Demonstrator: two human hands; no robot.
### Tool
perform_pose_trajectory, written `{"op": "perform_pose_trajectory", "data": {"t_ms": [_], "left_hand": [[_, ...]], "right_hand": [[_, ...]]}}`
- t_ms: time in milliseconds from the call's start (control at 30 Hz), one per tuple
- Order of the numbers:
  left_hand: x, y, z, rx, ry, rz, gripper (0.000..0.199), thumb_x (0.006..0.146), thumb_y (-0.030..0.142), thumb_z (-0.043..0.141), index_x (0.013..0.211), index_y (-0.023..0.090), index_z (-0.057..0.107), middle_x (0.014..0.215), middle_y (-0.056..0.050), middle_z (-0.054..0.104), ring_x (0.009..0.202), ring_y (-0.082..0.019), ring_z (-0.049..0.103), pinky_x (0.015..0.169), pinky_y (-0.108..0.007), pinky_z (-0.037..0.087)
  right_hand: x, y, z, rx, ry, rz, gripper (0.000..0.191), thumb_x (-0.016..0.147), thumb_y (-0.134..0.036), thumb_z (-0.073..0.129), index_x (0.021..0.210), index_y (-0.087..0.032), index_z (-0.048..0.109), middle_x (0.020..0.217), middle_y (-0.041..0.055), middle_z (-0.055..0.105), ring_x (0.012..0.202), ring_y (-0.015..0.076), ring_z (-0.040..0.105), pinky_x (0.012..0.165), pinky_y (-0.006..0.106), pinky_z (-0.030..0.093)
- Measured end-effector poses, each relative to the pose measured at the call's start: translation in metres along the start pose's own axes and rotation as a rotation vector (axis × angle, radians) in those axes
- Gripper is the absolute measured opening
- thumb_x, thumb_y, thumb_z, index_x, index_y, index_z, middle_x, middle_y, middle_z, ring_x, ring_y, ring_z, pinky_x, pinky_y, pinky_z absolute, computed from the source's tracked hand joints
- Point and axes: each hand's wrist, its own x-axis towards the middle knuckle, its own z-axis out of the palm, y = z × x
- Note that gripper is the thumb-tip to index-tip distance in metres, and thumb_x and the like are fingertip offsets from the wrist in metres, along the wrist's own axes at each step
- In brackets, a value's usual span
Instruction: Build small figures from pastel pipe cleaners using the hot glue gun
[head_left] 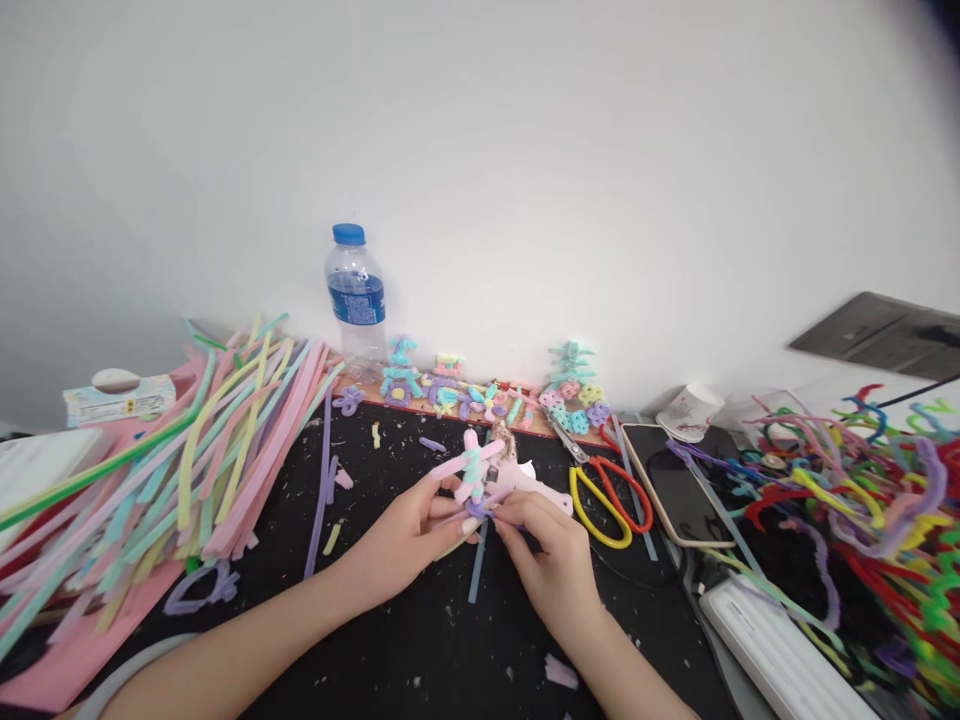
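Note:
Near the middle of the black work surface, my left hand is closed on a small pipe-cleaner figure in pink, mint and purple. Its pink arms stick out above the fingers. My right hand pinches the purple part at the figure's lower end, its thumb and fingertips pressed together. A pink glue gun lies just behind the hands, partly hidden by them. Scissors with one yellow and one red handle lie to the right of my right hand.
Pastel pipe cleaners are piled at the left. A water bottle stands by the wall, beside a row of small finished pieces. At the right are a phone, a paper cup, a white power strip and tangled bright pipe cleaners.

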Motion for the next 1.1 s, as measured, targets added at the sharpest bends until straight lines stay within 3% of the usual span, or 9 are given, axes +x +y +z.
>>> {"op": "perform_pose_trajectory", "data": {"t_ms": [133, 333, 633, 1100], "left_hand": [[0.0004, -0.0016, -0.0009, -0.008, -0.001, 0.003, 0.048, 0.082, 0.032, 0.062, 0.124, 0.020, 0.041, 0.103, -0.007, 0.068, 0.097, -0.023, 0.064, 0.091, -0.038, 0.044], [0.0001, -0.0009, -0.0012, 0.034, 0.002, 0.006, 0.030, 0.080, 0.034, 0.063, 0.102, 0.018, 0.052, 0.097, -0.008, 0.071, 0.096, -0.024, 0.064, 0.087, -0.036, 0.044], [0.0004, -0.0003, -0.0023, 0.148, 0.027, -0.009, 0.026, 0.080, 0.038, 0.062, 0.092, 0.017, 0.051, 0.085, -0.005, 0.071, 0.091, -0.023, 0.065, 0.077, -0.031, 0.044], [0.0000, 0.0027, -0.0006, 0.149, 0.024, -0.031, 0.029, 0.079, 0.039, 0.062, 0.094, 0.017, 0.052, 0.079, -0.002, 0.069, 0.084, -0.021, 0.065, 0.066, -0.026, 0.043]], "right_hand": [[0.0000, 0.0004, 0.0001, 0.006, -0.002, 0.003, 0.016, 0.085, -0.010, 0.053, 0.081, -0.020, 0.064, 0.080, 0.0055, 0.067, 0.076, 0.0186, 0.064, 0.069, 0.030, 0.054], [-0.0012, 0.0013, 0.0003, 0.012, -0.002, 0.009, 0.014, 0.084, -0.009, 0.054, 0.081, -0.019, 0.064, 0.080, 0.0060, 0.067, 0.076, 0.0184, 0.064, 0.069, 0.030, 0.054], [0.0008, -0.0001, 0.0000, 0.007, -0.008, 0.016, 0.015, 0.084, -0.009, 0.054, 0.080, -0.019, 0.065, 0.079, 0.0058, 0.067, 0.075, 0.0184, 0.065, 0.068, 0.029, 0.054], [-0.0008, 0.0015, 0.0018, 0.023, -0.001, 0.030, 0.015, 0.084, -0.011, 0.053, 0.078, -0.019, 0.064, 0.077, 0.0055, 0.067, 0.073, 0.0186, 0.064, 0.066, 0.029, 0.053]]}}
